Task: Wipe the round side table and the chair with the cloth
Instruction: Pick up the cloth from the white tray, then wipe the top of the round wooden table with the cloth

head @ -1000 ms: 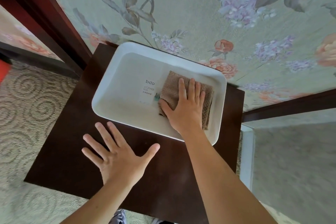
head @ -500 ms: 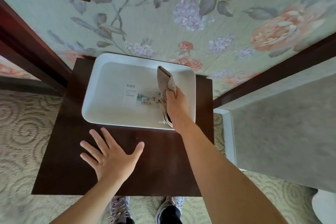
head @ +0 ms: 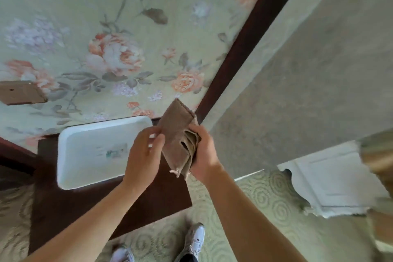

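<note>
The folded brown cloth (head: 178,134) is held up in the air above the right end of the dark square table (head: 89,208). My right hand (head: 204,153) grips its right edge, where the folded layers show. My left hand (head: 144,155) pinches its left edge with thumb and fingers. Both hands are off the table. The round side table and the chair are not clearly in view; a blurred pale shape (head: 331,183) lies at the lower right.
A white rectangular tray (head: 85,138) sits on the dark table against the floral wallpaper. A dark wooden frame (head: 244,44) runs up the wall. Patterned carpet (head: 244,208) and my shoes (head: 195,238) are below. A wall socket plate (head: 19,92) is at left.
My right hand lifted the cloth out of the white tray. My left hand left the table and took hold of the cloth. The view swung right.
</note>
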`<state>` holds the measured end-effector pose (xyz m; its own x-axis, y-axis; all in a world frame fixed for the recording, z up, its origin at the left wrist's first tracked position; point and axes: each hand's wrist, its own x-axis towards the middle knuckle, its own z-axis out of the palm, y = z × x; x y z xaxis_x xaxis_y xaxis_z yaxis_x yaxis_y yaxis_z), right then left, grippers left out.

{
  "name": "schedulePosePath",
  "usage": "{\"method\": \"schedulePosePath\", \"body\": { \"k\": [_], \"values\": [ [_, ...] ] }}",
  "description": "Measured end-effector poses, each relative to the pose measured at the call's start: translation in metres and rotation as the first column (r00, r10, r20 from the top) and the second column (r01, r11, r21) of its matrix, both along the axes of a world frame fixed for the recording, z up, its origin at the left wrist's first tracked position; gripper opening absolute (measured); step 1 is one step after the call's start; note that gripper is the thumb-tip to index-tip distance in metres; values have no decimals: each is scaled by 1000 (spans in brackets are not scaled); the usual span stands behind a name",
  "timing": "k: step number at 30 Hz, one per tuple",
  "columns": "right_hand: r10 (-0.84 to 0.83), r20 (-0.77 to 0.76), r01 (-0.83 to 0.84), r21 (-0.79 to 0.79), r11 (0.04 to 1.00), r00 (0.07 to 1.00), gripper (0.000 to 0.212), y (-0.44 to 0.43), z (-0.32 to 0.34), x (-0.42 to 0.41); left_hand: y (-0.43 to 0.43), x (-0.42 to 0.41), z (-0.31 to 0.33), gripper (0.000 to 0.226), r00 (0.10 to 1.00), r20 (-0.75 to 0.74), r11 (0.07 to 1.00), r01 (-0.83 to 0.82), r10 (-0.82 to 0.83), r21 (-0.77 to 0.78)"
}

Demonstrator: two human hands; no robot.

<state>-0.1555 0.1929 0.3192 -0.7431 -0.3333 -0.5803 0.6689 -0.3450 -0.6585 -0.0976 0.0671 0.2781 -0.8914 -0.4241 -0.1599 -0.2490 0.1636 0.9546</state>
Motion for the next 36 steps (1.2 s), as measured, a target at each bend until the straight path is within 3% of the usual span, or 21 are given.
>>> {"method": "schedulePosePath", "body": {
  "k": [5,9,14,19,21,25,28,33,36],
  "values": [
    [-161,-140,134,-185,974,977,45,102,97,27,80,-23,102,36,956,-179,973,224,-231,-60],
    [-191,-246,136,-221,966,950,60,214,145,65,165,-20,164,44,865,-253,900,404,-434,-162],
    [-245,-357,185,-194,963,901,56,373,172,133,309,3,221,31,648,-219,684,693,-729,-228],
    [-306,-449,341,-4,940,840,55,533,190,218,477,38,252,12,387,-229,427,890,-893,-158],
    [-330,-484,433,116,894,811,47,590,198,253,543,53,258,2,265,-245,317,926,-933,-206],
    [-221,-552,520,473,711,804,19,682,223,310,661,84,274,14,-38,-205,26,953,-978,-302],
    [-234,-592,588,521,618,771,20,741,231,343,742,100,282,19,-238,-153,-169,916,-959,-364],
    [-351,-574,661,522,539,740,28,830,218,372,869,116,279,17,-391,-207,-271,856,-897,-440],
    [-488,-550,735,484,475,678,46,884,206,376,945,112,262,20,-408,-239,-260,840,-881,-476]
  ]
}}
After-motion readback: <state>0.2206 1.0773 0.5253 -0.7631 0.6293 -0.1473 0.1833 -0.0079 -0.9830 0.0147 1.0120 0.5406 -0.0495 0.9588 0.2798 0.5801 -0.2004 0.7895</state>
